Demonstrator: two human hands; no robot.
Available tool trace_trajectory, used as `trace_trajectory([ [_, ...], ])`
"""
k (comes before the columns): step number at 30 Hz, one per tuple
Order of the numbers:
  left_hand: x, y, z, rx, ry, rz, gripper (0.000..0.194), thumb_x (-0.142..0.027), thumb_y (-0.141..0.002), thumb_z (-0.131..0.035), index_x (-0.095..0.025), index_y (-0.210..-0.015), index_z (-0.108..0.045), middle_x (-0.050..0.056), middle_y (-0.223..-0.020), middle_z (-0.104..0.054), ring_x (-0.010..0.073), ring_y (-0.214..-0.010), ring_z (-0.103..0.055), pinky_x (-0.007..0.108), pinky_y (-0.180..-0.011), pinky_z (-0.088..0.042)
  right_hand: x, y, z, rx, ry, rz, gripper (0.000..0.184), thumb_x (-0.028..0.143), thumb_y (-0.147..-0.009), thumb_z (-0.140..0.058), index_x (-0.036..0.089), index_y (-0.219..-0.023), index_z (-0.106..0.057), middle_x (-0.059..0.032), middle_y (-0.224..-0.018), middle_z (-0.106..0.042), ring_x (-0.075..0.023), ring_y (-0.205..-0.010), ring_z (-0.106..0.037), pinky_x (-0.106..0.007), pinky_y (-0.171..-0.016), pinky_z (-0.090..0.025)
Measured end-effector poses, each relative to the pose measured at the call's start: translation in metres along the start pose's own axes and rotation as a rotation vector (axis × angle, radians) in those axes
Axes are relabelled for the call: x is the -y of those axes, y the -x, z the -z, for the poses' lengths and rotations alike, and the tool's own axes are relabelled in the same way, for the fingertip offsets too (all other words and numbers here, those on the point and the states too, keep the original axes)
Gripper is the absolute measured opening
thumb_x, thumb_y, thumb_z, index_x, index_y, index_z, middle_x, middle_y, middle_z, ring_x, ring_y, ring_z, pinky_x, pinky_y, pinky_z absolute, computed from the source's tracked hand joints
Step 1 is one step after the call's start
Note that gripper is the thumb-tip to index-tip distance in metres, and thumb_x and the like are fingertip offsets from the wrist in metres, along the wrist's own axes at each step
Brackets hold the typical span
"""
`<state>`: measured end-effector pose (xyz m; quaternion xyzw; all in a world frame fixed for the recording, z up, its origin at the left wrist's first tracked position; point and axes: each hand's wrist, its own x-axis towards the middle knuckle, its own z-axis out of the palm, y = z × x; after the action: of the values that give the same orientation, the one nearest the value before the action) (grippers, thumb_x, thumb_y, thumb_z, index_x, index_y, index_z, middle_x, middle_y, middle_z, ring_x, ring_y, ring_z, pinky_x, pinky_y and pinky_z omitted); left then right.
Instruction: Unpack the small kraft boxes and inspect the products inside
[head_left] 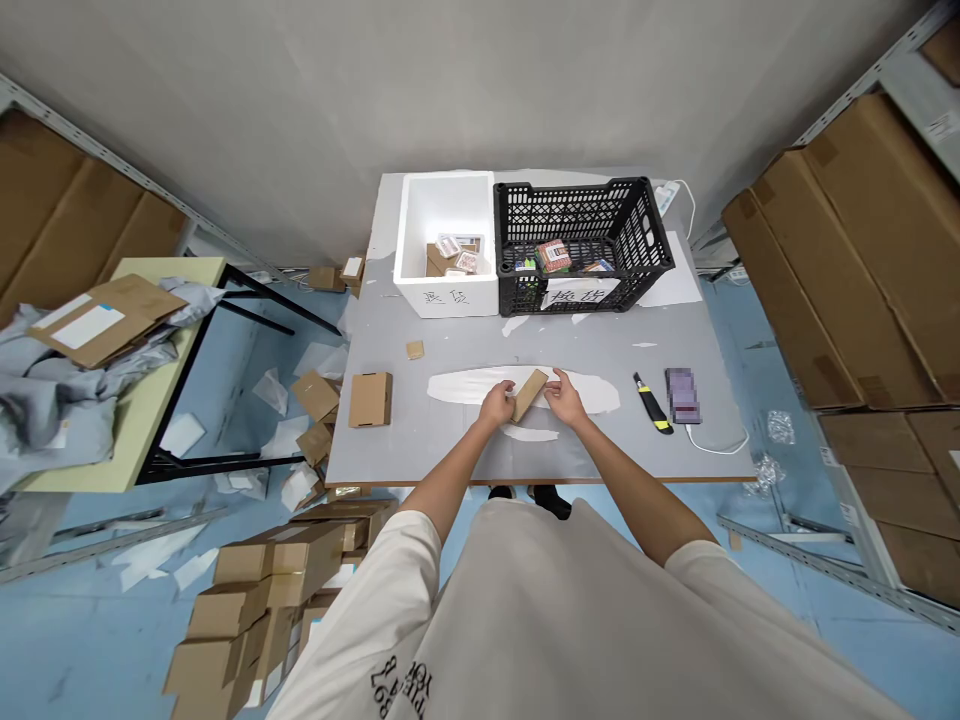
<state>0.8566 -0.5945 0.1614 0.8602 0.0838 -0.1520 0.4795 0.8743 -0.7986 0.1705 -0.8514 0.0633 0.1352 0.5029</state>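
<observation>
A small narrow cardboard box point(530, 394) is tilted at a slant above the front middle of the table. My left hand point(497, 404) grips its lower left end, fingers closed around it. Close by the other end is my right hand point(564, 397), fingers curved and apart; whether the fingertips touch the cardboard I cannot tell. Beneath both hands lies a long white patch point(457, 386) on the grey tabletop. To the right are a black and yellow utility knife point(653, 404) and a phone point(682, 396) on a white cable.
A white foam bin point(446, 297) and a black plastic crate point(585, 255), both holding small packages, stand along the back. A flat cardboard box point(370, 400) and a small brown piece point(415, 350) lie left. Stacked cartons point(232, 610) crowd the floor; a side table point(169, 385) stands left.
</observation>
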Motion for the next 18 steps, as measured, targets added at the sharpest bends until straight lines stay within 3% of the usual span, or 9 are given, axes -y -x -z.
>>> trace_trajectory([
  [4,-0.002,0.007,-0.021,0.063,0.19,0.145,0.075,-0.012,-0.079,-0.059,-0.024,-0.148,-0.032,0.011,-0.122,-0.065,0.018,-0.084,-0.071,0.038,-0.089,-0.053,0.008,0.0,-0.003,0.131,0.01,0.094,0.072,0.029,-0.081,-0.06,0.028,-0.149,-0.035,-0.0043,-0.12,-0.069,-0.0215,-0.11,-0.064,-0.038,-0.096,-0.05],
  [7,-0.008,0.009,-0.021,-0.004,0.064,0.166,0.084,-0.011,-0.078,-0.058,-0.02,-0.153,-0.022,0.017,-0.135,-0.057,0.025,-0.111,-0.066,0.043,-0.099,-0.049,0.014,0.008,0.001,0.211,0.203,0.102,0.074,0.034,-0.081,-0.065,0.027,-0.149,-0.036,-0.0067,-0.13,-0.063,-0.024,-0.119,-0.059,-0.037,-0.099,-0.047],
  [10,-0.019,0.008,-0.007,-0.044,-0.197,-0.038,0.085,-0.01,-0.077,-0.056,-0.022,-0.155,-0.024,0.016,-0.154,-0.037,0.0294,-0.139,-0.043,0.045,-0.112,-0.04,0.017,0.021,0.009,0.252,0.514,0.059,0.078,0.041,-0.076,-0.074,0.022,-0.144,-0.041,-0.0123,-0.137,-0.056,-0.0295,-0.123,-0.054,-0.038,-0.097,-0.044],
  [13,-0.031,0.003,0.005,0.096,-0.42,-0.257,0.082,-0.009,-0.076,-0.058,-0.027,-0.152,-0.032,0.008,-0.161,-0.026,0.0307,-0.146,-0.03,0.045,-0.115,-0.035,0.018,0.03,0.018,0.306,0.734,0.012,0.061,0.042,-0.079,-0.072,0.02,-0.132,-0.051,-0.0141,-0.13,-0.058,-0.031,-0.114,-0.057,-0.038,-0.089,-0.046],
  [18,-0.041,-0.003,0.005,0.184,-0.602,-0.276,0.05,-0.018,-0.087,-0.055,-0.027,-0.136,-0.048,0.008,-0.149,-0.042,0.0279,-0.127,-0.05,0.041,-0.103,-0.045,0.023,0.028,0.037,0.313,0.89,0.089,0.032,0.03,-0.089,-0.06,0.021,-0.119,-0.057,-0.0123,-0.117,-0.063,-0.0293,-0.108,-0.056,-0.035,-0.081,-0.045],
])
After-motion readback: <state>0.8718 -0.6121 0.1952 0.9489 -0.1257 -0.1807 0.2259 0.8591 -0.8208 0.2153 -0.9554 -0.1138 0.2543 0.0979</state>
